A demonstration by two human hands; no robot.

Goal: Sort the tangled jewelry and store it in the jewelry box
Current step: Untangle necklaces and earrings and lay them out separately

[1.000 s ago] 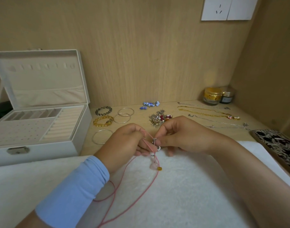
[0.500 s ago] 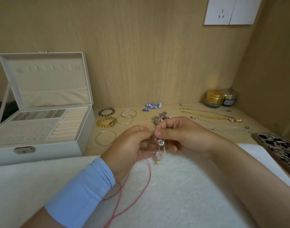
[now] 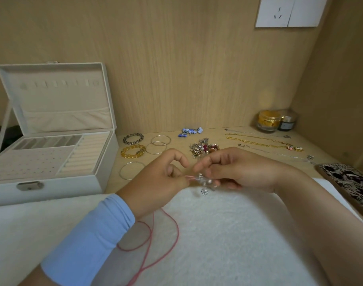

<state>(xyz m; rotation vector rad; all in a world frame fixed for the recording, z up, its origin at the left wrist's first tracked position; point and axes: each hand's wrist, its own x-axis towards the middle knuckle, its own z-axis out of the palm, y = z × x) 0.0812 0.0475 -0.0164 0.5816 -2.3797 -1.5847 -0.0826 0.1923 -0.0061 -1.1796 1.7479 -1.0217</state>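
Pinched in left hand: taut end of red cord. Pinched in right hand: silver charm cluster, just beside. Short span lying left-right between fingertips, above white towel; slack trailing toward body. Open jewelry box well left on counter, nearer left hand. Likely mid-untangling, storing not yet begun

Light wood-panelled walls meet in a corner, with a white, seemingly socket plate.

No readable text, jar label illegible
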